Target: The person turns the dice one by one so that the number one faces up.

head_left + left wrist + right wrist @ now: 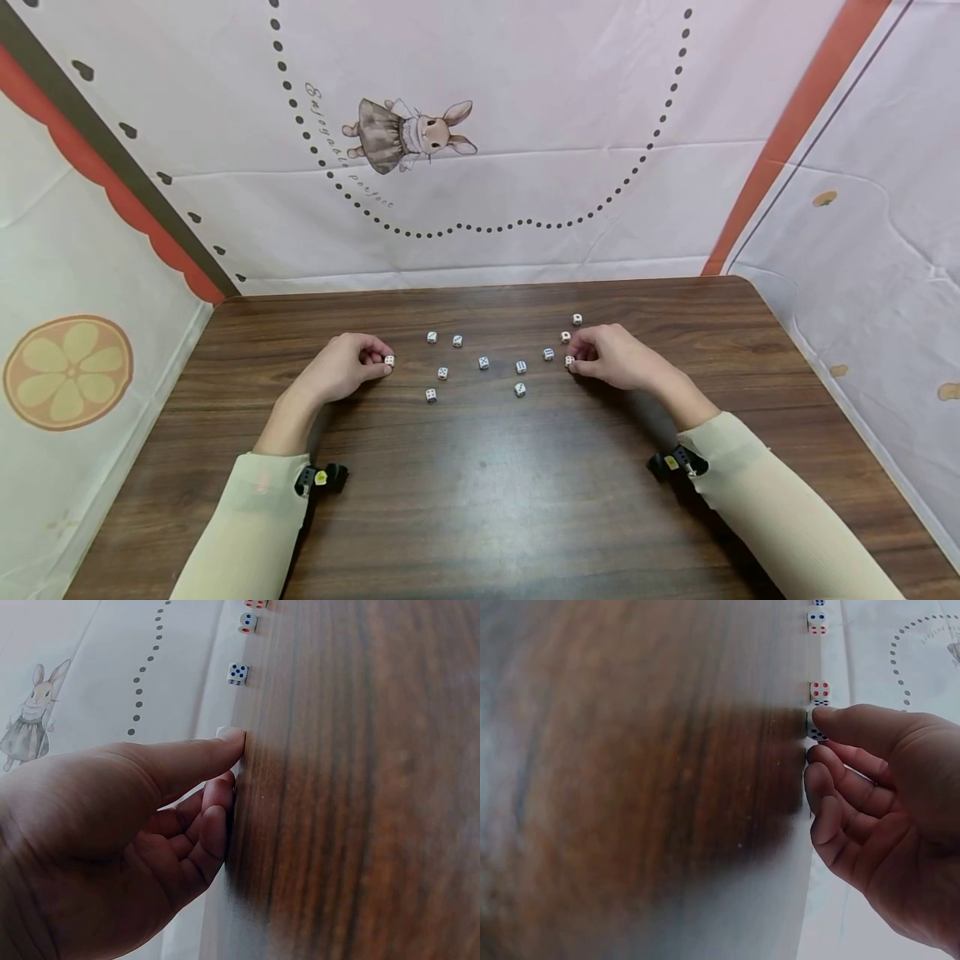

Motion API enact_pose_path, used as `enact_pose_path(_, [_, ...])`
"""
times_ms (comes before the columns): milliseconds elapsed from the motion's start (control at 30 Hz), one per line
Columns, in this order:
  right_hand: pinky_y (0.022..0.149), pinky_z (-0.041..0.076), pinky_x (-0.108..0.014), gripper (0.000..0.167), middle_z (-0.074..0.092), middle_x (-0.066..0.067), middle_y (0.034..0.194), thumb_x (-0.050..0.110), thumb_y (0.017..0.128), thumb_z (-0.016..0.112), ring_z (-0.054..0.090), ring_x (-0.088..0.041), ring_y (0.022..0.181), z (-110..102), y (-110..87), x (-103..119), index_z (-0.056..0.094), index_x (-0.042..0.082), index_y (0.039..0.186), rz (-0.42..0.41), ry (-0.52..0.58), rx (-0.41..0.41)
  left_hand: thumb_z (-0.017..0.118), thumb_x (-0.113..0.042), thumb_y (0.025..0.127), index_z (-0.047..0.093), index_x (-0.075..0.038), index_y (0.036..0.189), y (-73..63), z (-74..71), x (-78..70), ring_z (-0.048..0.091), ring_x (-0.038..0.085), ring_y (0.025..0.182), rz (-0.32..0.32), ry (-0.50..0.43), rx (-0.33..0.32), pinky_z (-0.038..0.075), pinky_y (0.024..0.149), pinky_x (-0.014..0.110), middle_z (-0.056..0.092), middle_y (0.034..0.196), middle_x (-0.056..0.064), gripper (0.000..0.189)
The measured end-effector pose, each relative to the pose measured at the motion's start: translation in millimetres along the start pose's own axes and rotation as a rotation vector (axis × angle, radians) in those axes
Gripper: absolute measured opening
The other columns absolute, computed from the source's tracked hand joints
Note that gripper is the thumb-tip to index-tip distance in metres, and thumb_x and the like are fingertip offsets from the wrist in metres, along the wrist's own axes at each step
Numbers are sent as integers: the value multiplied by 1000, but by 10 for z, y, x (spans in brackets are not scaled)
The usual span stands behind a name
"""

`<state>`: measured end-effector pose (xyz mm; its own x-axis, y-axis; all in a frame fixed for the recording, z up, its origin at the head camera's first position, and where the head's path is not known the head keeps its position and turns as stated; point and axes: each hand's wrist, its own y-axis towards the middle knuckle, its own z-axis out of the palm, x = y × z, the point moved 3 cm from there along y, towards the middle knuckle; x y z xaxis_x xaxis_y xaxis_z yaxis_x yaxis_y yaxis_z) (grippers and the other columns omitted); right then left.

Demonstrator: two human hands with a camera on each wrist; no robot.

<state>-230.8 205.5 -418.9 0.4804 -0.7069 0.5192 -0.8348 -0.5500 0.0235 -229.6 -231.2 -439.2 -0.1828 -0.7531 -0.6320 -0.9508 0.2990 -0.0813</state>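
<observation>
My left hand [343,367] pinches a small white die [389,361] between thumb and fingertips, at the left end of a scatter of dice. In the left wrist view the thumb covers most of that die, and only a pale corner shows. On the right side, my right hand [617,357] holds another white die [570,362] by thumb and finger, low at the tabletop. The right wrist view shows blue pips on this die [817,730] beside the thumb tip. Just behind those fingertips sits a die with a red pip [566,337].
Several white dice, among them one in the middle [483,363], lie spread between the hands. One die [577,319] is farthest back, beyond the right hand. The brown wooden table [480,508] meets a printed cloth [525,250] at its back edge and sides.
</observation>
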Motion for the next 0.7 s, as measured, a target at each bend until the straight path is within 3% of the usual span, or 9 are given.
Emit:
enact_pose_path(167, [75,51,-37,8,67,7,79,10,93,81,62,-11,76,-6,-5,4,73,13,93,23,9,2,79,-15,97,76,-9,103,-3,-7,-4,60,19,85,1,5,5,49,78,34,67,90,2,9])
enact_pose_path(300, [76,52,-36,12,68,6,82,9,91,82,62,-11,78,-4,-5,-4,74,9,101,22,26,6,78,-15,98,76,-8,104,-5,-9,-1,60,19,85,5,1,11,49,79,36,67,91,3,10])
enact_pose_path(500, [74,51,-35,24,69,6,89,3,91,78,61,-10,78,-9,-14,-1,76,9,114,-44,31,28,79,-15,97,76,-8,104,1,-12,1,59,18,85,16,2,11,49,79,36,67,90,2,10])
enact_pose_path(700, [77,51,-36,27,71,0,105,-2,94,74,60,-12,83,3,-29,8,79,14,116,-105,17,46,78,-15,98,76,-8,104,2,-10,-1,59,18,85,18,4,10,49,79,36,67,90,2,9])
